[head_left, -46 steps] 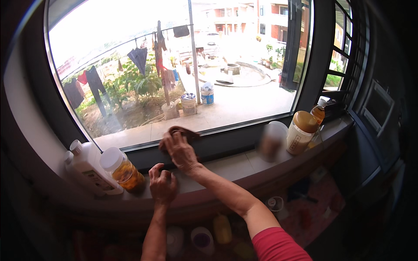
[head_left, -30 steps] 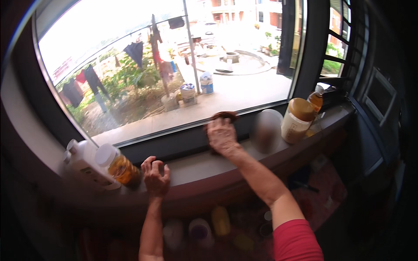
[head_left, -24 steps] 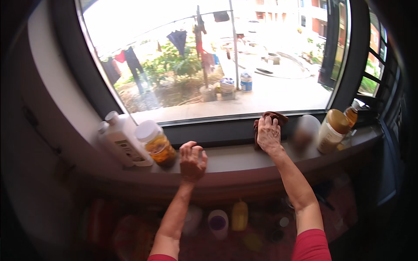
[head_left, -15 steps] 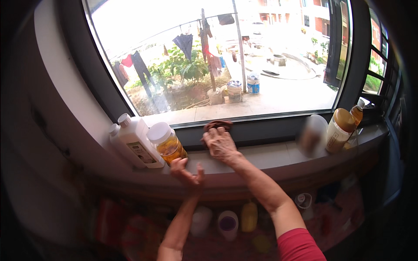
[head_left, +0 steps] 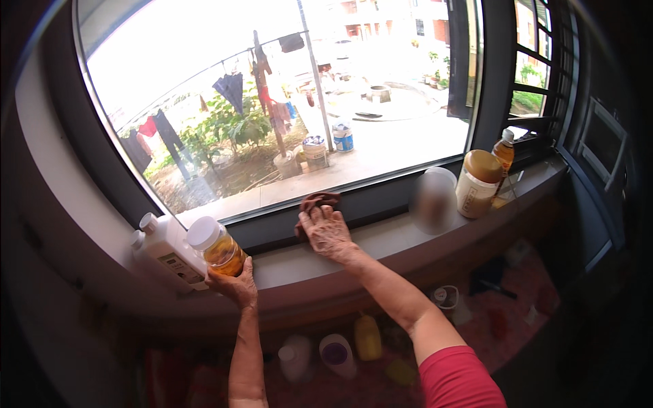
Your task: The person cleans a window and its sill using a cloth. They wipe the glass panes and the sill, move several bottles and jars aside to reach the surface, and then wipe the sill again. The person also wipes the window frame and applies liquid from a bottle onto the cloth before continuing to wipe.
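Observation:
My left hand (head_left: 235,285) is wrapped round the lower part of a clear jar (head_left: 223,253) with a white lid and amber contents. The jar stands at the left end of the windowsill (head_left: 282,270), tilted a little in this view. Close beside it on the left is a white jug (head_left: 165,250) with a label. My right hand (head_left: 329,234) presses a bunched brown cloth (head_left: 318,201) against the sill near the foot of the dark window frame, fingers closed over it. Part of the cloth is hidden under the fingers.
Toward the right end of the sill stand a blurred tub (head_left: 434,204) with a pale lid, a jar (head_left: 478,183) with a tan lid and an amber bottle (head_left: 503,155). Below the sill are a yellow bottle (head_left: 368,338) and other containers. The window pane (head_left: 204,197) rises behind.
My left hand has gone from open beside the jar to gripping its lower part. My right hand stays on the cloth. The whole view has shifted, so the window sits further left.

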Motion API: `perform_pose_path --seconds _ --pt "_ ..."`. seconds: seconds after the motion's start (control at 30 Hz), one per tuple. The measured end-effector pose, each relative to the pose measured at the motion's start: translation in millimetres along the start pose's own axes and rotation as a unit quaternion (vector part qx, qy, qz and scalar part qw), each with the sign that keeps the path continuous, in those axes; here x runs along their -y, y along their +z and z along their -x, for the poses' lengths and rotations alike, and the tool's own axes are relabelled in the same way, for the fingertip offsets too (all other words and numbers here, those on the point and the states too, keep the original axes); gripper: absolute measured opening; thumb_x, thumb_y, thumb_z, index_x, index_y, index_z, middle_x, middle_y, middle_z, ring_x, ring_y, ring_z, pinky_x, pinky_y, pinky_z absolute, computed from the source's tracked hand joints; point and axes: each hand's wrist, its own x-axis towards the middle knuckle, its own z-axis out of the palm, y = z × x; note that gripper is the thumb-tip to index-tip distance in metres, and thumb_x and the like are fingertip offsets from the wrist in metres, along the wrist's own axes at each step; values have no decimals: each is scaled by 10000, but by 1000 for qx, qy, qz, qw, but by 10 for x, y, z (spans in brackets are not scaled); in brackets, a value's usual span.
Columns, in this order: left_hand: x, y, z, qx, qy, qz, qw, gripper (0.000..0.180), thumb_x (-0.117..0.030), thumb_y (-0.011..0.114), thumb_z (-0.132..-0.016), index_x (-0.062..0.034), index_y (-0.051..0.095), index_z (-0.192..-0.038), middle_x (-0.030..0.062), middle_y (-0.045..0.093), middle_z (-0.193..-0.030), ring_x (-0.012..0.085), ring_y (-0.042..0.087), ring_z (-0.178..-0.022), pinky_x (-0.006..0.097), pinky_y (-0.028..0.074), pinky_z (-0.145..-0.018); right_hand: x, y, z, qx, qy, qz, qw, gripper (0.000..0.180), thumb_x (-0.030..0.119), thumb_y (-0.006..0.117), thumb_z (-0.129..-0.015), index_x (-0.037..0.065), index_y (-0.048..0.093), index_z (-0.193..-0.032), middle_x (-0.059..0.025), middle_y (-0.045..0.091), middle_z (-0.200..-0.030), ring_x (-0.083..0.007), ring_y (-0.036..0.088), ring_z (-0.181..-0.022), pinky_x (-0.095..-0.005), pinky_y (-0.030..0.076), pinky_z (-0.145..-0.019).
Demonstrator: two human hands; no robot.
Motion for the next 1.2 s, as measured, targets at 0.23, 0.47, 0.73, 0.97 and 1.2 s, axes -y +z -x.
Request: perform_pose_path --seconds 0.23,0.47,0.73,0.97,1.2 --pt "-549 -24 188 134 -86 305 939 786 -117 840 -680 -6 314 -1254 144 462 -1166 264 517 -1113 384 426 -1009 -974 -192 618 -36 215 158 963 477 157 593 -808 -29 515 -1240 -153 545 -1076 -294 505 -969 -388 478 -770" --pt "-1132 179 659 247 -34 341 906 782 -90 847 -663 -21 327 -1244 118 485 -1159 217 533 -1085 341 470 -958 -810 -369 1197 1 107 11 994 361 51 586 -757 12 579 -1116 -182 522 -1045 -339 495 -961 -422 464 -829" --pt "-2009 768 1276 346 -22 419 839 795 -136 863 -609 -33 385 -1236 160 462 -1139 293 495 -1075 407 433 -928 -748 -952 2032 183 -21 -380 907 428 0 574 -779 55 556 -1203 -189 490 -1145 -393 465 -1128 -451 400 -988" --pt "-2352 1039 1403 427 45 452 782 845 -306 879 -627 -25 409 -1270 194 449 -1224 352 440 -1164 454 375 -992 -528 -1301 2036 162 50 -504 847 319 60 585 -878 63 575 -1196 -186 519 -1079 -378 543 -1041 -413 446 -923" --pt "-1671 557 860 302 116 238 916 609 -464 568 -907 -32 455 -1320 184 455 -1313 336 375 -1248 450 277 -1059 -212 -937 1368 -104 49 -383 917 446 -87 572 -790 11 540 -1224 -220 510 -1266 -402 509 -1152 -434 429 -966"
